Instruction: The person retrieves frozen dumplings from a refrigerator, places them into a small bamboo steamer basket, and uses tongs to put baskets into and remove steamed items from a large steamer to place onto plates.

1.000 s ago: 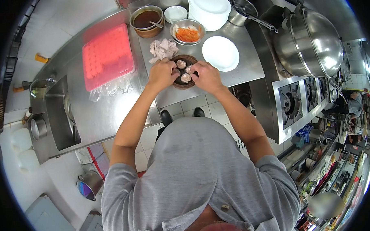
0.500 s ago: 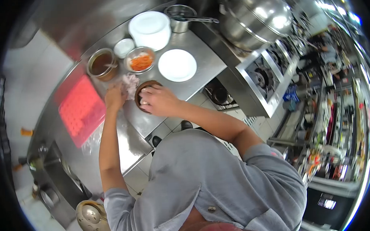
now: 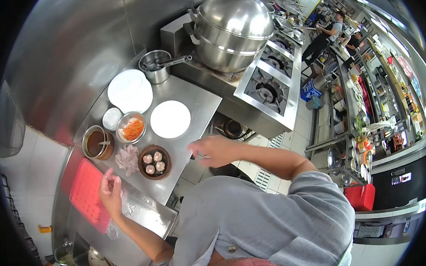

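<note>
A round brown steamer basket (image 3: 142, 174) sits on the steel counter with several dumplings (image 3: 148, 159) in it. My left hand (image 3: 111, 192) hovers by the red tray (image 3: 86, 189), its fingers apart and holding nothing. To the right of the basket, my right hand (image 3: 212, 151) is in the air past the counter edge, blurred, with its fingers partly extended and no object visible in it. A crumpled pale cloth (image 3: 128, 159) lies just left of the basket. Behind it stands a bowl with orange shreds (image 3: 133, 129).
White plates (image 3: 129, 91), a white plate (image 3: 170, 119), a small white dish (image 3: 111, 118), a pot of brown liquid (image 3: 95, 142) and a saucepan (image 3: 155, 69) stand around. A large steamer (image 3: 233, 31) is beside gas burners (image 3: 267, 91). People (image 3: 330, 31) stand far off.
Both hands have moved away from the basket and cloth, my left toward the tray and my right to the right. The dumplings now show. The camera view has turned toward the stove.
</note>
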Demonstrator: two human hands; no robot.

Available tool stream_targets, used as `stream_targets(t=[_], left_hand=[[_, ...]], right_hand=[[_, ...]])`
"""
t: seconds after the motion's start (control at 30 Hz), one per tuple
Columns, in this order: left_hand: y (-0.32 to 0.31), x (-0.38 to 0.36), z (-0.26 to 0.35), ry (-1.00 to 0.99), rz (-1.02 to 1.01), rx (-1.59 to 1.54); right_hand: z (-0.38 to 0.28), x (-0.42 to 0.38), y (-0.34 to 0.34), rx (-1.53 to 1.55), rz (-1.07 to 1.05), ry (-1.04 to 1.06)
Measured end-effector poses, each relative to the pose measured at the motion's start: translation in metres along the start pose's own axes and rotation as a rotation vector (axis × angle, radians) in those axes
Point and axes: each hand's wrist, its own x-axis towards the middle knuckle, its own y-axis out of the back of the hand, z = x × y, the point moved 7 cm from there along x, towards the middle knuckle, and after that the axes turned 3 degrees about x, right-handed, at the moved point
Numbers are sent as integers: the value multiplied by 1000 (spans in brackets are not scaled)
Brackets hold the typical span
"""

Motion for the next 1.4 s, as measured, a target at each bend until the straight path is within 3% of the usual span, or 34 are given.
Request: stream_targets(t=[0.1, 0.13, 0.17, 0.23, 0.3, 0.37, 0.43, 0.5, 0.6, 0.7, 0.8, 0.9, 1.0, 1.1, 1.17, 1.23, 1.3, 1.37, 1.4], left_hand=[[-24, -5, 20, -65, 11, -38], [-38, -4, 31, -89, 1, -35], [-53, -3, 43, -112, -7, -31], [-85, -1, 64, -138, -25, -18], [-126, -1, 91, -152, -36, 10], [-167, 2, 106, -138, -44, 22], [-214, 8, 124, -84, -70, -16], [-257, 12, 151, -86, -82, 53], [-307, 15, 177, -57, -84, 11], [-322, 4, 184, -68, -26, 96], [-330, -4, 182, -28, -9, 83], [-334, -11, 180, -14, 30, 54], [-337, -13, 178, -17, 48, 58], [-340, -9, 183, -27, 18, 65], [-337, -7, 185, -49, 6, 62], [-335, -3, 187, -60, -21, 46], [-335, 3, 190, -59, -63, 17], [-338, 13, 187, -81, -108, -17], [-340, 18, 187, -94, -132, -35]], right_hand=[[32, -23, 103, 74, 98, -17], [51, -27, 139, 122, 195, -68], [62, -29, 184, 12, 323, 31], [120, -31, 271, 172, 546, -56], [160, -22, 372, -176, 681, -90], [203, 3, 468, -307, 751, 73], [238, 38, 543, -391, 841, 101], [271, 81, 592, -816, 855, 230], [320, 136, 623, -642, 574, -26], [331, 175, 596, -1474, 45, 396], [346, 189, 598, -1424, -37, 507], [342, 187, 597, -1466, 16, 433], [361, 192, 627, -721, 235, -308], [346, 183, 637, -1466, 148, 331], [359, 171, 684, -1401, 319, 207], [333, 116, 723, -809, 422, -193], [349, 78, 776, -529, 541, -1], [307, 8, 781, -249, 792, -287], [278, -29, 774, -170, 929, -195]])
